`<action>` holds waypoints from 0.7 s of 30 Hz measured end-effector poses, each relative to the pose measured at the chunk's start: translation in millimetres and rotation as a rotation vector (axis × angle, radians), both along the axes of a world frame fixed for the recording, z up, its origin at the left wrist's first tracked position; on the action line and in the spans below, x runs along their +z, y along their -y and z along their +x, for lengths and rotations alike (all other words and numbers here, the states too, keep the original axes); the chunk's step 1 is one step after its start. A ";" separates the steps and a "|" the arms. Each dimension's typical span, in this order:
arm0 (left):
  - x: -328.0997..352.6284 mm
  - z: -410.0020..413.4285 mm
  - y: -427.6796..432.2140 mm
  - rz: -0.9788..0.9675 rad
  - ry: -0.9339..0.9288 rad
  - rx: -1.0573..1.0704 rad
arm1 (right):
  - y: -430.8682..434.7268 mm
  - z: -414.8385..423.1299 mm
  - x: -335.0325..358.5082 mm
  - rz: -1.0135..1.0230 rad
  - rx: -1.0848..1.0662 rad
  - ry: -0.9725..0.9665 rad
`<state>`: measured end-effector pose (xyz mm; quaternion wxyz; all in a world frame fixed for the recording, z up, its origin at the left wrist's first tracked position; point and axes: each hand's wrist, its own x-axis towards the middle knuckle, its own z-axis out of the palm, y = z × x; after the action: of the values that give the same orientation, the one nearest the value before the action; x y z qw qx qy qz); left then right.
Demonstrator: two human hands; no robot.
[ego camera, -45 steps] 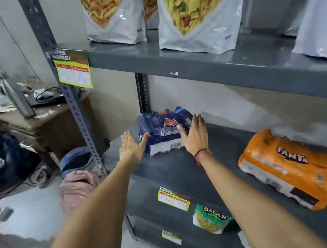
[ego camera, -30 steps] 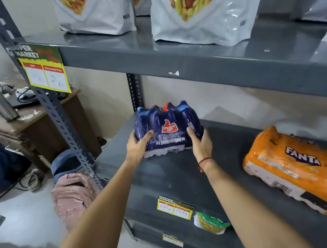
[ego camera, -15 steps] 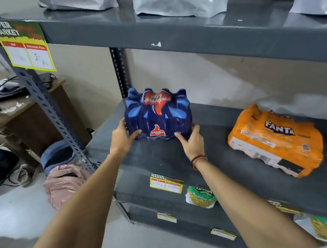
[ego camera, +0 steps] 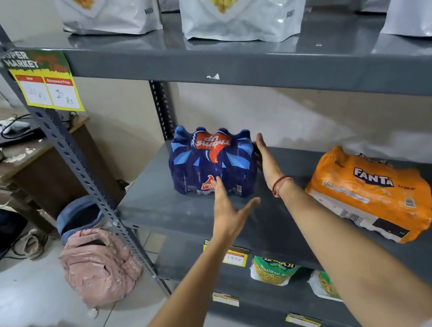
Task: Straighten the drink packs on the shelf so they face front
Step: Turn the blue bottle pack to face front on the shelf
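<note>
Blue drink pack [ego camera: 213, 163], centre of frame on middle shelf [ego camera: 161, 208]: now stood up from lying flat, logo inverted; left hand [ego camera: 229, 212] released, grip open; right hand [ego camera: 267, 158] flat against its side; orange pack [ego camera: 368, 193], right, unstraightened.

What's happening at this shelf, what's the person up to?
A person is tidying drink packs on a grey metal shelf. Both hands are open at a blue Thums Up pack: the right hand lies flat along its right side, the left hand reaches toward its front. The pack's big logo reads upside down. An orange Fanta pack lies at an angle further right, untouched.
</note>
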<state>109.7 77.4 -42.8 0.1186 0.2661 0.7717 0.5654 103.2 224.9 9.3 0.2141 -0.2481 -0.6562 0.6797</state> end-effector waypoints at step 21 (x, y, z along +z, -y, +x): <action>-24.5 -135.5 101.0 -0.151 -0.026 0.327 | 164.2 6.9 -56.0 0.429 0.141 -0.023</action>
<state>-25.8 -23.7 -67.3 0.0349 0.1345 0.8463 0.5143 110.1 60.7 -46.7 0.2215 -0.1428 -0.7991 0.5404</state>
